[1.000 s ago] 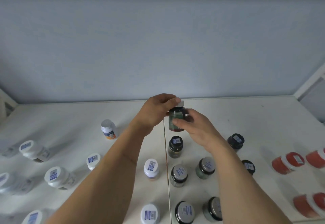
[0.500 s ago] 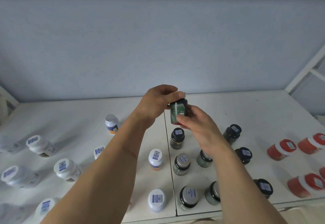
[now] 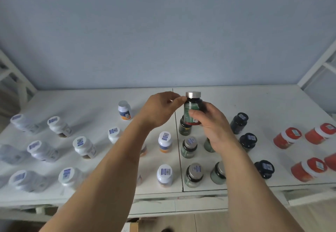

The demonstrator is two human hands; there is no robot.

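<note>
A dark green bottle [image 3: 193, 110] is held upright in the air above the middle of the table [image 3: 254, 100], nearer its far edge than its near one and clear of the jars beneath. It is gripped round its labelled body by the right hand [image 3: 212, 122], fingers and thumb curled about it, so that the body is steadied while the top is worked. The silver cap [image 3: 193, 95] is pinched at its left rim by thumb and forefinger of the left hand [image 3: 161, 109]; a turn or a check of the cap is judged to be the step in hand.

The cap is smooth, metallic and flat-topped. The bottle is round, glossy and dark, with a green and red label.

The rest is grouped by kind: white plastic bottles [image 3: 165, 141] toward the left edge, grey-lidded glass jars [image 3: 189, 147] at the middle, black jars [image 3: 239, 122] beside them, and red jars [image 3: 287, 137] toward the right edge. Small barcode stickers are borne on most lids.
</note>
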